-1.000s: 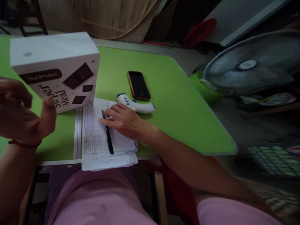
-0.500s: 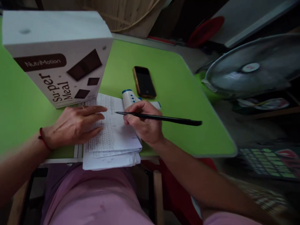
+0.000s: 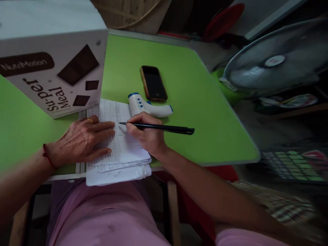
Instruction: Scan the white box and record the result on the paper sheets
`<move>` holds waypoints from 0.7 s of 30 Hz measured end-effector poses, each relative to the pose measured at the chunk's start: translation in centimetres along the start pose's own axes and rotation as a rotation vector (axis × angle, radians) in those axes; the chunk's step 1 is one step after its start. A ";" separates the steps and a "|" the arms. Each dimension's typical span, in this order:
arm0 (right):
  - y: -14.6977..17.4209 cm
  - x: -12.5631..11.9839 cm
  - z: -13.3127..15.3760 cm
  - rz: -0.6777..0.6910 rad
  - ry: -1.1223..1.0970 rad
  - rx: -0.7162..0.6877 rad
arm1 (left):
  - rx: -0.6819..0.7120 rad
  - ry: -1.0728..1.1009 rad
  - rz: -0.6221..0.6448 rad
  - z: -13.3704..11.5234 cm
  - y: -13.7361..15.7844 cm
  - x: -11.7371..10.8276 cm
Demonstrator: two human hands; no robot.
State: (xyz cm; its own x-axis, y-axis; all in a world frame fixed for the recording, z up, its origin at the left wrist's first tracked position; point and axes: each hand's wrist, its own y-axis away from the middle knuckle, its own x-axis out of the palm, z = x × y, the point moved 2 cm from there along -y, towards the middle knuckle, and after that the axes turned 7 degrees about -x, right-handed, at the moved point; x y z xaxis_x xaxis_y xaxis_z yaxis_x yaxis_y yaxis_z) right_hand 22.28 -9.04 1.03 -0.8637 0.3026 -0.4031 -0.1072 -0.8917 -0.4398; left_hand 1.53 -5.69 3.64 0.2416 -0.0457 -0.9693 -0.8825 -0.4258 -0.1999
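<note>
A stack of handwritten sheets [image 3: 132, 150] lies at the near edge of the table, its lowest sheets jutting over the edge. My left hand [image 3: 84, 138] rests flat on the left side of the stack, fingers stretched out and slightly spread. My right hand [image 3: 150, 138] is closed round a black pen [image 3: 171, 128], whose tip points left at the top sheet, close to my left fingertips. Whether the tip touches the paper I cannot tell. Just beyond my right hand lies a white and blue infrared thermometer [image 3: 160, 110], partly covered by the hand.
On the green table [image 3: 205, 136] a tall white carton [image 3: 94, 75] stands behind my left hand. A phone [image 3: 155, 85] in a brown case lies past the thermometer. Off the table's right side is a large fan [image 3: 271, 61], with a keyboard-like object [image 3: 294, 165] lower down.
The view has shifted, so the carton sits further left. My right hand has moved a little left with the pen, uncovering more of the thermometer. My left hand stays on the sheets.
</note>
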 end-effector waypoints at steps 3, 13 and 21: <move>0.0 0.1 0.0 0.017 0.010 -0.031 | -0.014 0.005 0.026 0.0 0.0 0.0; 0.1 0.2 0.1 0.052 0.048 -0.060 | -0.059 0.046 0.059 0.1 0.1 0.3; 0.1 0.3 0.2 0.042 0.048 -0.099 | -0.056 0.061 0.058 0.0 0.1 0.2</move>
State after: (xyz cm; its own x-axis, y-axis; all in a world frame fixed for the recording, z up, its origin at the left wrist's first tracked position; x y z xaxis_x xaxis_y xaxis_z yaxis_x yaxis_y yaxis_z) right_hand 21.95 -9.11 1.00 -0.8416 0.2832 -0.4599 -0.0200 -0.8673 -0.4974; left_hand 1.46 -5.75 3.41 0.2169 -0.1261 -0.9680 -0.8722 -0.4704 -0.1342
